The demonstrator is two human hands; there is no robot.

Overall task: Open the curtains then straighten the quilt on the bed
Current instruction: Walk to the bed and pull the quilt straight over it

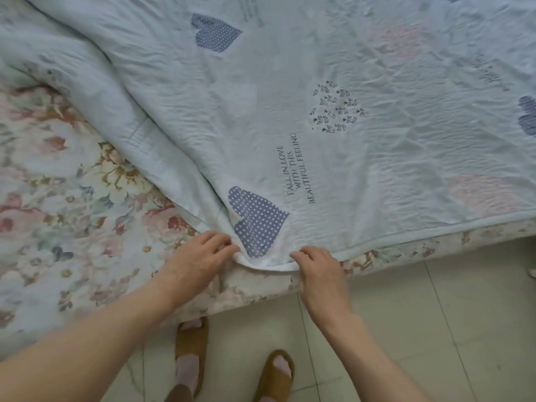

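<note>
A pale blue quilt (333, 91) printed with dotted hearts and dark lettering covers the right and upper part of the bed. Its left side is bunched into thick folds running diagonally. My left hand (200, 256) pinches the quilt's near corner at the bed's edge. My right hand (322, 274) grips the same hem a little to the right, and the cloth sags between the two hands. The curtains are out of view.
A floral bedsheet (66, 204) lies bare on the left part of the bed. Pale floor tiles (435, 314) run along the bed's near side. My feet in brown slippers (191, 349) stand close to the bed's edge.
</note>
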